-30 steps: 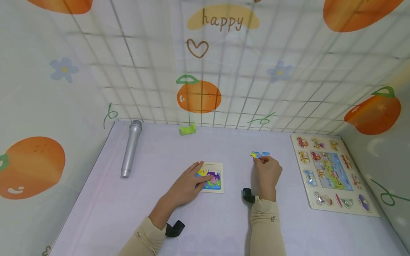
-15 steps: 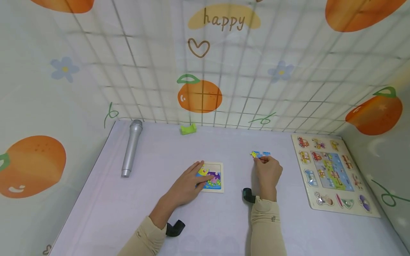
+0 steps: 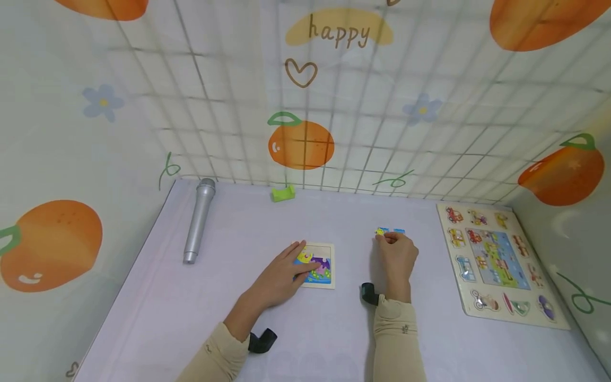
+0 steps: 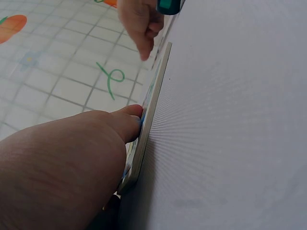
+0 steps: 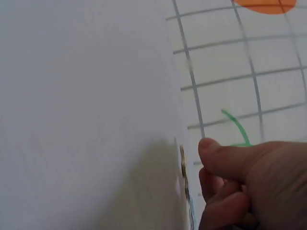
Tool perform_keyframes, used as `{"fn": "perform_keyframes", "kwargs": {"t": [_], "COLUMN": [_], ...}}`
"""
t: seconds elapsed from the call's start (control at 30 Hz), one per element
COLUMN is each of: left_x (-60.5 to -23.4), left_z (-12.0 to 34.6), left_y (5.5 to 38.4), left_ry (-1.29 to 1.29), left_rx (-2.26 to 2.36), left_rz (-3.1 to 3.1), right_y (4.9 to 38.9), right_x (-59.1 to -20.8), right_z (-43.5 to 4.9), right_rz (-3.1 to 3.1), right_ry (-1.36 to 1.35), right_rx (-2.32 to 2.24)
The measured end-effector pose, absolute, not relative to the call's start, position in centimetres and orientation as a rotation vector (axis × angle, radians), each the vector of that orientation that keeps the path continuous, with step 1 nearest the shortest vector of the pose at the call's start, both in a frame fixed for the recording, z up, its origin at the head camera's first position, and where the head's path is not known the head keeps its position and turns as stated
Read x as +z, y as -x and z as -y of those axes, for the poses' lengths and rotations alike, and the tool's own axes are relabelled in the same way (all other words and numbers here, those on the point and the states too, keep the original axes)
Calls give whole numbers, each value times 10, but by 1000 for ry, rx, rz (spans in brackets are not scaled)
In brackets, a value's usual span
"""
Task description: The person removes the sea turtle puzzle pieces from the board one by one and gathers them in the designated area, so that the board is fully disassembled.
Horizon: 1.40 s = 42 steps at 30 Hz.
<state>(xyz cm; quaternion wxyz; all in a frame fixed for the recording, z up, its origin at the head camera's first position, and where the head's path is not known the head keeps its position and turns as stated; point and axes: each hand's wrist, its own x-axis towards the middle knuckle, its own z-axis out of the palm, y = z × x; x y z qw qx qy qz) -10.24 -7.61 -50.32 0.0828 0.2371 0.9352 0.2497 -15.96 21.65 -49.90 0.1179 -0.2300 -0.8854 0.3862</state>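
Note:
In the head view, my left hand (image 3: 277,278) rests with extended fingers across a small framed jigsaw puzzle (image 3: 332,266), its picture yellow, purple and blue. A bare strip shows along the puzzle's top. The left wrist view has the fingers against the face of the puzzle board (image 4: 145,132). To the right, my right hand (image 3: 397,260) is close over loose puzzle pieces (image 3: 380,231), partly covering them. In the right wrist view, its thumb and loosely curled fingers stand slightly apart from the thin pieces (image 5: 185,175) on the table, with nothing visible between them.
A silver microphone (image 3: 198,223) lies at the left of the table. At the back is a small green block (image 3: 284,193). A large wooden peg puzzle board (image 3: 517,305) lies at the right. Behind the table stands a grid-patterned cloth wall (image 3: 363,154) with printed oranges.
My right hand has shifted slightly left over the loose pieces and now covers more of the gap between them. The left hand keeps its place on the puzzle. The head view has turned slightly.

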Motion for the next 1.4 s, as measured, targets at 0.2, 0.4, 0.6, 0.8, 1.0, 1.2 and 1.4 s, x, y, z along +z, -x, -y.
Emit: {"fn": "perform_keyframes", "kwargs": {"t": [0.2,0.4,0.6,0.8,1.0,1.2,1.4], "left_x": [-506,-505,-507,-506,-506,-508,-510], "left_z": [75,75,78,86,93,94,93], "left_y": [104,104,104,97,94,95,96], "left_ry": [-704,-692,-679,-638,-629,-651,-667], "left_rx": [734,737,762,766,706,698,705], "left_rz": [-2809,-2802,-2771,-2782,-2835,-2848,-2857], "right_y": [160,159,157,152,148,144,142], "right_x": [-491,-485,-480,-478,-475,-476,-482], "right_z": [-194,-171,-152,-134,-115,-100,-96], "right_rz": [2697,2799,2921,2939,2970,3039,3062], "right_ry": [586,555,440,286,105,39,20], "right_rx": [1208,1280,1329,1344,1372,1407,1382]}}
